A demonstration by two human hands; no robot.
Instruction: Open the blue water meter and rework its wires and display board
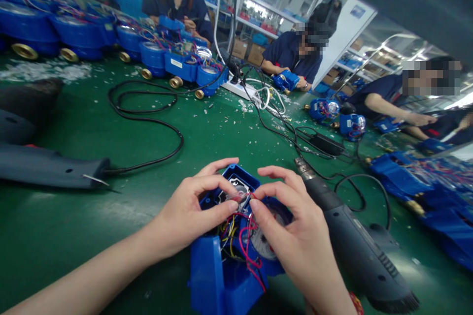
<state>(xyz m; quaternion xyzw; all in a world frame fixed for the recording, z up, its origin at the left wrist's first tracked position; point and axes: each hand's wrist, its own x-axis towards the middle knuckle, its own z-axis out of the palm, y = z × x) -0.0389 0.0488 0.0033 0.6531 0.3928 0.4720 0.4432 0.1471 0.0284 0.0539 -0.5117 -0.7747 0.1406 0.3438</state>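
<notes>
— Where is there room around the open blue meter [216, 275]?
— Seven to nine o'clock: bare green table [92, 236], right up to the left hand [188, 216]. At ten lies a grey tool [48, 167], and its black cable [148, 123] loops at eleven.
— And twelve?
— Open mat, scattered with white scraps, as far as the power strip [240, 89] and the row of blue meters [177, 61] well beyond.
— The right side?
— Blocked. A dark power tool [354, 246] lies just beside the right hand [295, 236], from one to four o'clock. A heap of blue housings [424, 182] sits at three.
— From above?
— Both hands pinch the wires [246, 236], closing it.
</notes>
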